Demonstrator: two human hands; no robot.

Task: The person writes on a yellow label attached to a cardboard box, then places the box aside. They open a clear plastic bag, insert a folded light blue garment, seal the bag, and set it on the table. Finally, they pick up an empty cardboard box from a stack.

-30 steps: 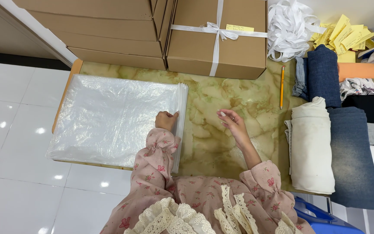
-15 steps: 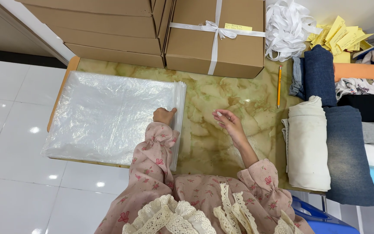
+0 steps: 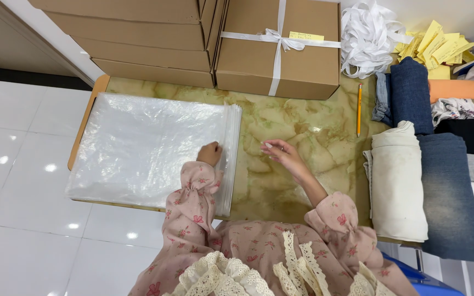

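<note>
A stack of clear plastic bags (image 3: 144,145) lies flat on the left side of the marble table (image 3: 297,118). The bags look thin, light, soft and slippery, so they may slide apart; the zip edge on the right looks like the best place to hold them. The left hand (image 3: 210,154) is curled, pressing down on that edge. The right hand (image 3: 281,153) hovers over the table nearby, fingers loosely open, holding nothing.

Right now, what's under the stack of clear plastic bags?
The stack of clear plastic bags lies on the marbled tabletop, overhanging its near edge above the white floor. The left hand rests on top. Anything beneath the stack is hidden.
</note>
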